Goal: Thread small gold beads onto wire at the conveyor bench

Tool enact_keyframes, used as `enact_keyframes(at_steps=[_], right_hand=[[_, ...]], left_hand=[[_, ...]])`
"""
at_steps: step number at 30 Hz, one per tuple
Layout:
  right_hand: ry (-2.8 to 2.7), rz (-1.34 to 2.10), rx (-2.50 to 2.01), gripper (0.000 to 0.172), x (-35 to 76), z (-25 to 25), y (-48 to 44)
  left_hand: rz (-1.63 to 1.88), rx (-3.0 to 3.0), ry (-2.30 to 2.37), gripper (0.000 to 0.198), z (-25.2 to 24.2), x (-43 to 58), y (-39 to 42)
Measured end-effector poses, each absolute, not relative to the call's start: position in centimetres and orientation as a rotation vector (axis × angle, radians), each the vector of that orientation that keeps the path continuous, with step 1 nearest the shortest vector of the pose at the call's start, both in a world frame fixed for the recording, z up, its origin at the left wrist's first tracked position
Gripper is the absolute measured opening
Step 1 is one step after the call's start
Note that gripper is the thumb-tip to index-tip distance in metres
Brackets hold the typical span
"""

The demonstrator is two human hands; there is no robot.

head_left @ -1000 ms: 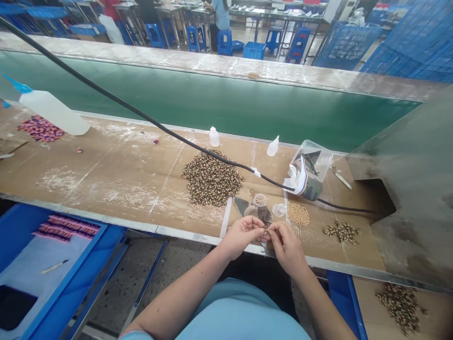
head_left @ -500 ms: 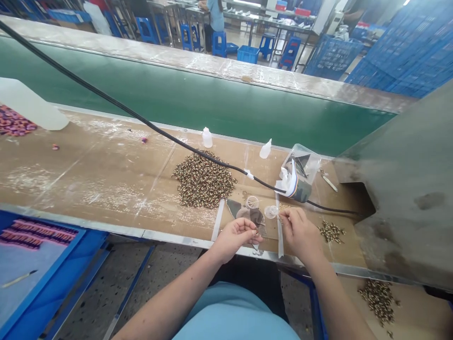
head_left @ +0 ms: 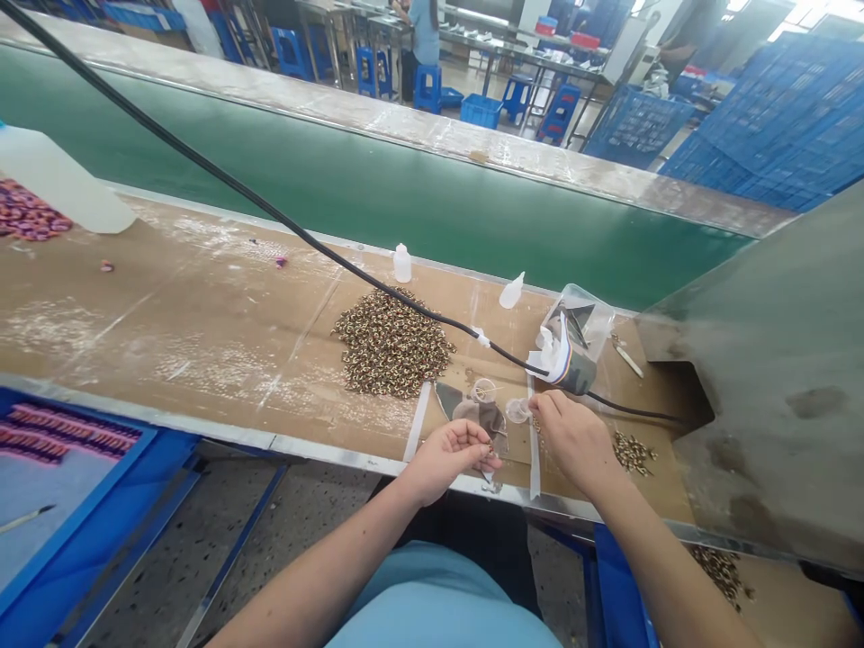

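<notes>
Part (head_left: 487, 447), too small for me to read its axis, sits pinched in the closed fingertips of the left hand (head_left: 449, 459) at the bench (head_left: 202, 324) edge, while the right hand (head_left: 573, 436), just right of it, rests beside the dish (head_left: 517, 410), fingertips hidden, grip unreadable.

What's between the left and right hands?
Head view: between left hand and right hand lie a dark grey sheet scrap and a white tape strip on the cardboard.
</notes>
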State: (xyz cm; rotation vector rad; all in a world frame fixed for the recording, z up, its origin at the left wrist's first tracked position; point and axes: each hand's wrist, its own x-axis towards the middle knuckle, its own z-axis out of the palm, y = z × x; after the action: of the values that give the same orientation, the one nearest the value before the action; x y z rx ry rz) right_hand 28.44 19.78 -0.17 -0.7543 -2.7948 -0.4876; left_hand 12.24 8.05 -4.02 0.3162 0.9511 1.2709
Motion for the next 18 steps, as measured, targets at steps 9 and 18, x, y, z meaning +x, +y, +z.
enact_keyframes(at_steps=[9,18], right_hand=[[-2.853,-0.475,-0.739,0.026,28.46,0.1,19.84],[-2.877,-0.507,-0.714,0.027,28.46,0.06,19.93]], left_hand=[[1.271,0.33,0.952,0.037,-4.44,12.28,8.06],[1.266,0.333,0.959,0.035,-4.41,12.3,8.03]])
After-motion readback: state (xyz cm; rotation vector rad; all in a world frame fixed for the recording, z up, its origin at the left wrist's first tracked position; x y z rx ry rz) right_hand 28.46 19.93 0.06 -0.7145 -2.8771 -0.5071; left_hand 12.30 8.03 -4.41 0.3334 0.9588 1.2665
